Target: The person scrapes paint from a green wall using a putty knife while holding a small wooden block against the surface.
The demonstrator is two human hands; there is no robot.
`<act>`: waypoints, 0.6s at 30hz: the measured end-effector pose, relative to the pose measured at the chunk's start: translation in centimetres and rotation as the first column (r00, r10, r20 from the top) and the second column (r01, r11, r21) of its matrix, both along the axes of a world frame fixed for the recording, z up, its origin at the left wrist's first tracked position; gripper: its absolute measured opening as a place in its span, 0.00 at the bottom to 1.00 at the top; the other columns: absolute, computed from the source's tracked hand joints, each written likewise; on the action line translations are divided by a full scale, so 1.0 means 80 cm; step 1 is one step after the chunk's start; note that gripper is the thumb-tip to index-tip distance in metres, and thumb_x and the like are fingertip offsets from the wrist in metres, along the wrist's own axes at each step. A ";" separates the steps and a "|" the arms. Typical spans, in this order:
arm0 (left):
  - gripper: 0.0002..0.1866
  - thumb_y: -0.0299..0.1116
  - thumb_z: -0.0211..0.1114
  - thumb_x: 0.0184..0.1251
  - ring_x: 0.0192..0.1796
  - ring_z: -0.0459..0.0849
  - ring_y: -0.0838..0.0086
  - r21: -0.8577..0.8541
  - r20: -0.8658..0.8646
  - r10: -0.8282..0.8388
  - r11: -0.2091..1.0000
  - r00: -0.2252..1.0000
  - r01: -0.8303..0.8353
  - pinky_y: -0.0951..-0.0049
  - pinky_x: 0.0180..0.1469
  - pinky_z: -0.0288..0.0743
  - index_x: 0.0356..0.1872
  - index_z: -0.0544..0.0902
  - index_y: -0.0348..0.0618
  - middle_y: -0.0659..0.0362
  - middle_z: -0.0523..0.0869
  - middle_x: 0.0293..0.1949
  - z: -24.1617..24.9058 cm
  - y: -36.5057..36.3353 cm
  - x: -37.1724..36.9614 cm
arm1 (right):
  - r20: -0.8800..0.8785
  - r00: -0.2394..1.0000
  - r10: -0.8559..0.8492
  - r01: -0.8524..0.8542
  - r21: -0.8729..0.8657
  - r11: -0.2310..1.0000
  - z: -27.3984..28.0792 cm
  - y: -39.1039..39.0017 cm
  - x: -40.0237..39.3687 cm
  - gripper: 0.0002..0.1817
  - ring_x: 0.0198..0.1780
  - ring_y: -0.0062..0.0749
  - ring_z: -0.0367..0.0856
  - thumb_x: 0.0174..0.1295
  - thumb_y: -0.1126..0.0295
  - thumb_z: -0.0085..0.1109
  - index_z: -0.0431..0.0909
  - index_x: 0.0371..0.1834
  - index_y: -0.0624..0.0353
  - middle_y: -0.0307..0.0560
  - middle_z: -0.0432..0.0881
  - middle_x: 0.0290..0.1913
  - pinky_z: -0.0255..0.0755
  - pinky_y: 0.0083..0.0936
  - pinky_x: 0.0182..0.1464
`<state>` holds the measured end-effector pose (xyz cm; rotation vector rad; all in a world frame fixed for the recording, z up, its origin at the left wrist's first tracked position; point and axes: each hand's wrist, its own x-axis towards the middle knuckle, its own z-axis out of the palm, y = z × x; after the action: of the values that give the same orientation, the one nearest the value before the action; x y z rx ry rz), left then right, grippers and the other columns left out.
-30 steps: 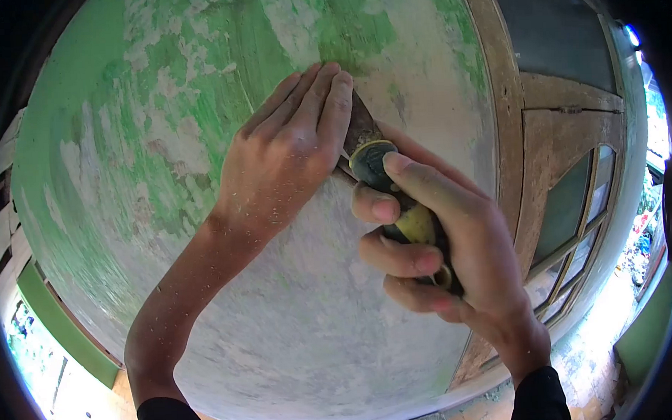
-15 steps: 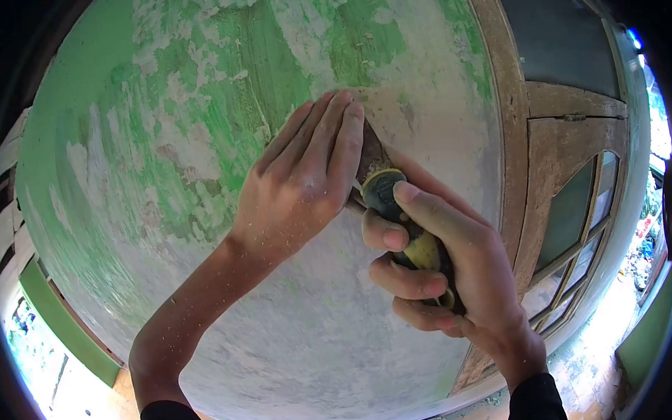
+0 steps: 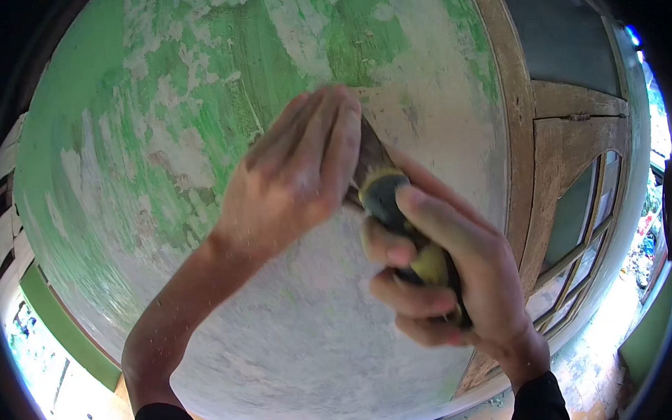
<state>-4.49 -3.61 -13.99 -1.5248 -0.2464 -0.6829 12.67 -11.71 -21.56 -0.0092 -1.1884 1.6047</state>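
A scraper (image 3: pixel 413 229) with a dark and yellow handle and a broad metal blade is gripped in my right hand (image 3: pixel 463 257), thumb along the handle's top. My left hand (image 3: pixel 297 163) lies over the blade, its fingers close together and pointing up, so most of the blade is hidden. Both hands are slightly blurred. Behind them is a wall (image 3: pixel 317 314) with patchy green paint at the top and left and bare greyish-white plaster lower down and to the right. Whether the blade's edge touches the wall is hidden.
To the right stands a worn wooden frame (image 3: pixel 514 130) with a glass-paned window or door panel (image 3: pixel 573 224). Green trim (image 3: pixel 62 323) and a bright opening are at the lower left. Tiled floor (image 3: pixel 586 371) shows at the lower right.
My left hand and forearm have shifted slightly left. My right hand with the scraper has dropped a little, and both hands are more blurred.
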 end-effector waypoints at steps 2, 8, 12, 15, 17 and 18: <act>0.18 0.22 0.65 0.60 0.54 0.89 0.58 -0.009 0.000 -0.006 1.000 1.000 0.006 0.66 0.58 0.85 0.52 0.80 0.26 0.45 0.87 0.49 0.006 -0.001 -0.001 | -0.011 1.000 -0.012 0.012 0.011 1.000 0.023 0.013 -0.004 0.27 0.15 0.10 0.56 0.80 0.61 0.40 0.55 0.81 0.48 0.36 0.68 0.33 0.49 0.10 0.06; 0.18 0.22 0.65 0.58 0.54 0.89 0.59 -0.008 -0.047 0.014 1.000 0.999 -0.014 0.64 0.59 0.85 0.50 0.80 0.26 0.44 0.86 0.50 -0.003 -0.004 -0.002 | -0.040 0.999 0.028 -0.029 -0.035 0.999 0.000 0.001 -0.003 0.24 0.15 0.09 0.56 0.80 0.62 0.41 0.61 0.77 0.50 0.36 0.69 0.33 0.49 0.10 0.06; 0.18 0.22 0.65 0.58 0.53 0.89 0.59 -0.072 0.037 -0.011 0.997 0.999 0.014 0.65 0.60 0.84 0.50 0.79 0.26 0.45 0.87 0.49 0.018 -0.005 0.002 | -0.070 0.997 -0.030 0.028 -0.028 0.999 0.033 0.005 -0.008 0.25 0.15 0.09 0.56 0.80 0.62 0.40 0.60 0.78 0.50 0.36 0.67 0.32 0.49 0.09 0.05; 0.19 0.23 0.66 0.57 0.51 0.89 0.59 -0.007 -0.043 0.002 1.000 0.999 -0.002 0.66 0.59 0.85 0.51 0.79 0.29 0.46 0.86 0.49 0.004 -0.004 0.000 | -0.029 1.000 0.003 -0.004 -0.053 0.999 0.007 -0.003 -0.004 0.24 0.15 0.09 0.56 0.80 0.63 0.40 0.60 0.77 0.51 0.36 0.68 0.32 0.48 0.10 0.04; 0.19 0.23 0.66 0.57 0.50 0.90 0.60 -0.137 0.039 -0.086 0.986 0.996 0.091 0.67 0.58 0.85 0.51 0.79 0.30 0.47 0.86 0.49 0.009 -0.002 0.002 | -0.050 0.999 0.008 -0.008 0.001 1.000 0.016 0.000 -0.001 0.25 0.14 0.09 0.56 0.80 0.63 0.39 0.59 0.78 0.51 0.36 0.67 0.32 0.48 0.10 0.04; 0.19 0.23 0.66 0.57 0.50 0.90 0.60 -0.140 0.041 -0.088 0.986 0.995 0.093 0.67 0.58 0.85 0.51 0.79 0.30 0.47 0.86 0.49 0.010 -0.004 0.003 | -0.053 0.998 0.031 -0.032 -0.013 0.999 0.025 -0.006 -0.001 0.26 0.14 0.09 0.56 0.80 0.63 0.39 0.58 0.79 0.51 0.36 0.67 0.32 0.49 0.10 0.04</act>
<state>-4.28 -3.96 -13.21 -1.6694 -0.2577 -0.7774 12.56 -12.16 -19.56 0.0433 -1.1417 1.6308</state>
